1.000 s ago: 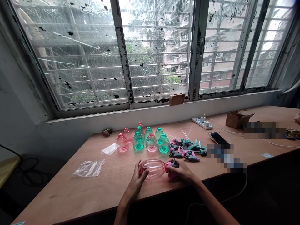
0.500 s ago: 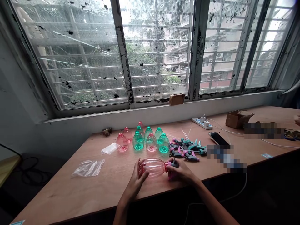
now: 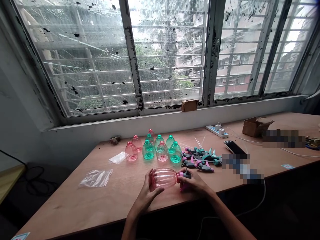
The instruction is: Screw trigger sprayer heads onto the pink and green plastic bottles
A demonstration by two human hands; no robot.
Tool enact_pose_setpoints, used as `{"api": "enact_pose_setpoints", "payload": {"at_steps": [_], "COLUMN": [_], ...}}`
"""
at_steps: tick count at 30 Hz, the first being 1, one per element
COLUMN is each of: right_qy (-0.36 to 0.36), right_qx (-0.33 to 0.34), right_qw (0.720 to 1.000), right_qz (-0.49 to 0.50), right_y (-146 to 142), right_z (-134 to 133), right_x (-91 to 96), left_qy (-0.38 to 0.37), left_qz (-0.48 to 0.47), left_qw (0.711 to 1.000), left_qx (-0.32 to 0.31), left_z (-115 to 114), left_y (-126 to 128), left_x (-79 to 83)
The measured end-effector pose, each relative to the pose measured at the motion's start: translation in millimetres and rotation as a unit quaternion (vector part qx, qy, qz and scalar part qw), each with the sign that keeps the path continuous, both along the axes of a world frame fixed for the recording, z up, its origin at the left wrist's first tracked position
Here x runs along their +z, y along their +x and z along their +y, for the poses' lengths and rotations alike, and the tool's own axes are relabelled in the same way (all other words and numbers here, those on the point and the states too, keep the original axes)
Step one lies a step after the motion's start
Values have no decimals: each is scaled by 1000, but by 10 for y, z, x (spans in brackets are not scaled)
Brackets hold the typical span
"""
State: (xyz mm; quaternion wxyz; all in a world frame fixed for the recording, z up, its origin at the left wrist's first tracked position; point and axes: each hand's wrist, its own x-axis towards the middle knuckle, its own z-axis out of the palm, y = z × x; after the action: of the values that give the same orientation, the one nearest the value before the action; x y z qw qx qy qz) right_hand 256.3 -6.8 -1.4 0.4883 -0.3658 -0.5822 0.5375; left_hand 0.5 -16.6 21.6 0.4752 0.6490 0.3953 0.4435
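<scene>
A clear pink spray bottle (image 3: 164,177) lies on its side between my hands, just above the table's front part. My left hand (image 3: 148,191) is wrapped round its base end, with the thumb along the near side. At the neck, my right hand (image 3: 192,183) grips the grey and pink spray head (image 3: 186,174), which sits on the bottle's mouth; the fingers partly hide the joint. Behind stand several open-necked bottles, such as a green bottle (image 3: 175,153) and a pink bottle (image 3: 162,152). Right of these lies a pile of loose spray heads (image 3: 200,157) with thin tubes.
On the wooden table (image 3: 82,206) lie a clear plastic bag (image 3: 97,178) and a smaller white bag (image 3: 118,158) to the left. A phone (image 3: 235,148), a power strip (image 3: 217,131) and a cardboard box (image 3: 256,127) are to the right. Windows rise behind.
My left hand's thumb has shifted further along the pink bottle, and the bottle looks slightly turned. My right hand stays at the spray head. The view has moved a little.
</scene>
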Motion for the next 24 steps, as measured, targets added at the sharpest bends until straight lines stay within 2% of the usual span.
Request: {"api": "enact_pose_setpoints", "payload": {"at_steps": [5,10,18,24], "right_qy": [-2,-4,-2,-6], "right_qx": [-2,-15,-9,-13], "right_qw": [1000,1000,1000,1000], "right_qz": [2,10,15,12], "right_y": [-3,-11,-22,-14], "right_z": [9,-13,-2,-9], "right_x": [1,45,31,53], "left_qy": [-20,1,-13,18], "left_qz": [7,5,7,-1], "left_qw": [1000,1000,1000,1000], "left_qx": [-3,-19,-7,-12], "left_z": [18,-7,24,0], "left_y": [-20,-8,-20,-18], "left_x": [9,31,1,12]}}
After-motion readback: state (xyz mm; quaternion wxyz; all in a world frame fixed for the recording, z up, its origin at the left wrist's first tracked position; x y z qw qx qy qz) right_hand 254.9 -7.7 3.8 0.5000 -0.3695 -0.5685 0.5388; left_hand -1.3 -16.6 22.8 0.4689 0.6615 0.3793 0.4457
